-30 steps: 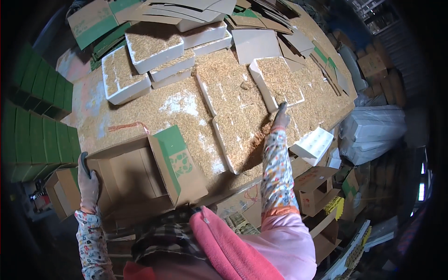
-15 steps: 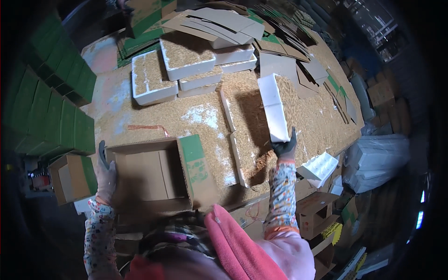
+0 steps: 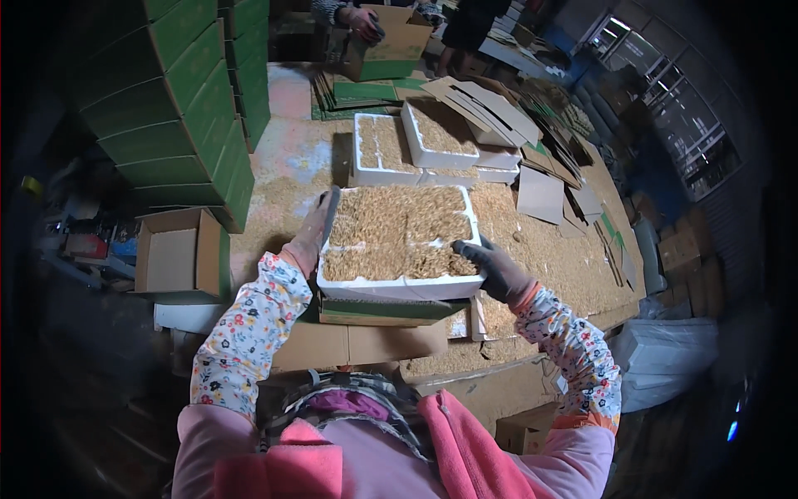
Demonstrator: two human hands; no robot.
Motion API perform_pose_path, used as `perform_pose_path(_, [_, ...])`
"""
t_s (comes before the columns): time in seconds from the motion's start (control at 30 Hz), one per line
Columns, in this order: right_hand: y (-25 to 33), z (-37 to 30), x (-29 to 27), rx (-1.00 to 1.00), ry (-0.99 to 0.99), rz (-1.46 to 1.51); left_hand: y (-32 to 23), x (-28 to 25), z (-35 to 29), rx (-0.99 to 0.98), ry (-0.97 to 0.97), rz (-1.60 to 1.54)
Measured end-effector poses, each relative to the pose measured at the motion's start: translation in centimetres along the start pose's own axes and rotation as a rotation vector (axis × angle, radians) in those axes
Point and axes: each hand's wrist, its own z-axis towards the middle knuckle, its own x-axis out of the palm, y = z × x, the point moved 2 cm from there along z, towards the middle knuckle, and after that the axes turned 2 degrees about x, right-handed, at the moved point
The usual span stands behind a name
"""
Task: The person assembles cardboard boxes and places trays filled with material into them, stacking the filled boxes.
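A white foam box (image 3: 399,287) filled with tan, husk-like loose bedding (image 3: 391,216) sits level in front of me. My left hand (image 3: 316,229), gloved, grips its left side. On its right side, my gloved right hand (image 3: 496,268) holds the wall, with fingertips over the rim against the bedding. Directly beneath the foam box is a cardboard carton (image 3: 391,312) with a green side, its flaps (image 3: 357,345) spread towards me. The foam box covers the carton's opening, so I cannot tell how far in it sits.
Several bedding-filled foam boxes (image 3: 445,133) stand farther back, cardboard sheets (image 3: 490,108) on top. Green cartons (image 3: 183,108) are stacked at left, above an open carton (image 3: 176,254). Another person's hand (image 3: 363,22) holds a carton (image 3: 391,46) at the far side. Wrapped white foam (image 3: 669,358) lies right.
The foam box, tilted in my right hand to the right, has come left and level over the carton. My left hand has moved from the carton's side to the foam box. My view has shifted.
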Motion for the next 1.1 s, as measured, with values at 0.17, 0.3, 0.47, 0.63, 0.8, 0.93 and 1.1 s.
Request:
perform_pose_path(0.17, [-13.6, 7.2, -1.7, -0.013, -0.045, -0.601, -0.2, -4.6, -2.7, 0.436, -0.123, 1.059])
perform_pose_path(0.3, [-8.0, 3.8, 1.2, -0.338, -0.139, -0.38, -1.8, -1.2, -4.6, 0.507, -0.121, 1.343])
perform_pose_path(0.47, [7.1, 13.6, -1.7, -1.328, -0.486, -1.659, -3.1, 0.4, -6.3, 0.302, -0.189, 1.409])
perform_pose_path(0.63, [12.2, 38.4, -24.5, -0.571, -0.963, -2.371, -1.8, 1.1, -5.5, 0.282, -0.205, 1.415])
perform_pose_path(0.8, [18.7, 36.6, -25.5, -0.425, -0.779, -2.161, -0.6, -0.1, -5.4, 0.408, -0.253, 1.448])
perform_pose_path(0.93, [18.7, 32.8, -24.8, -0.425, -0.617, -1.942, -1.5, 0.7, -4.7, 0.216, -0.234, 1.458])
perform_pose_path(1.1, [10.3, 21.2, -8.4, -0.836, -0.279, -0.711, -5.3, 0.5, -6.0, 0.264, -0.284, 1.159])
